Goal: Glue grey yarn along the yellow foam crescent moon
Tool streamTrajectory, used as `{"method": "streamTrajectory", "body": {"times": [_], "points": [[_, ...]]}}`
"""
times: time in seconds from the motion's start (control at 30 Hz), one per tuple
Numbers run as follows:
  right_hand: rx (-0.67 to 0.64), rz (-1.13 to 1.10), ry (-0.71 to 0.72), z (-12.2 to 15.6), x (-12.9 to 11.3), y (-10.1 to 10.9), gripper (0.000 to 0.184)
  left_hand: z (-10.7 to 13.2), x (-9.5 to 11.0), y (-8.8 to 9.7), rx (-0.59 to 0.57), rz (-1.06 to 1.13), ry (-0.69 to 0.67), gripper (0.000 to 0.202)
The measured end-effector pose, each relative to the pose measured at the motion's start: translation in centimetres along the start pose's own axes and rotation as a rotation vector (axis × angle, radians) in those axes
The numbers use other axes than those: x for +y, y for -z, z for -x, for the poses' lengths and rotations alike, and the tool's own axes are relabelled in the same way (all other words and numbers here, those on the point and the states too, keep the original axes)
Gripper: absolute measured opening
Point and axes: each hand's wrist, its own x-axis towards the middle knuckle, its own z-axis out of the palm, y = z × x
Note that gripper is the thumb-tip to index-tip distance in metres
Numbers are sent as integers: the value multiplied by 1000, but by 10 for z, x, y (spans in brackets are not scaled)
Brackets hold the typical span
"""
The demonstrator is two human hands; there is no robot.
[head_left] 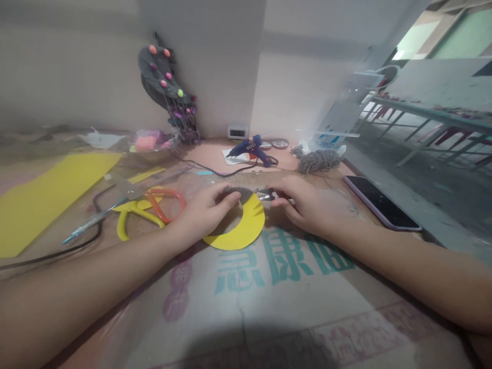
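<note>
A yellow crescent-shaped paper piece (246, 225) lies on a printed cardboard sheet (269, 297). My left hand (202, 212) is closed, with its fingers pinching the crescent's upper end, where a grey bit shows. My right hand (307, 205) is closed on a small dark tool (266, 194) whose tip points at that same end. The two hands nearly meet above the crescent.
Orange and yellow scissors (149, 207) and a pen lie left of my hands. A yellow sheet (46, 200) sits at far left, a blue glue gun (251, 149) and grey yarn (317, 160) behind, and a phone (380, 202) on the right. A dark beaded ornament (165, 87) hangs on the wall.
</note>
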Motion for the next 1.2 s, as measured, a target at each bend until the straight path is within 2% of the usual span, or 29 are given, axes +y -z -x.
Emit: {"method": "streamTrajectory", "body": {"times": [0.1, 0.27, 0.4, 0.53, 0.6, 0.7, 0.83, 0.93, 1.13, 1.2], "points": [[27, 13, 48, 0, -1, -1, 36, -2, -3, 1, -8, -11, 35, 29], [-38, 37, 32, -2, -3, 1, 30, -3, -3, 1, -8, -54, 32, 31], [-72, 63, 35, -4, -6, 3, 29, -2, -2, -1, -47, -136, -69, 28], [-85, 93, 41, -4, -8, 4, 30, 0, -3, -1, 63, -221, -132, 45], [-76, 95, 25, -4, -8, 3, 29, 1, -3, 0, 73, -248, -177, 36], [-85, 100, -7, -2, -5, -2, 28, 2, -4, 1, 24, -248, -282, 23], [-110, 90, 25, 1, -3, -9, 31, 2, -4, 1, -35, -230, -364, 21], [-100, 76, 24, 0, -6, -7, 31, 2, -2, 1, -25, -215, -338, 21], [-102, 41, -122, -5, -8, 1, 29, 0, -4, 2, 139, -147, -30, 36], [-94, 19, -153, -6, -6, 0, 30, -1, -7, 1, 157, -191, -55, 25]]}}
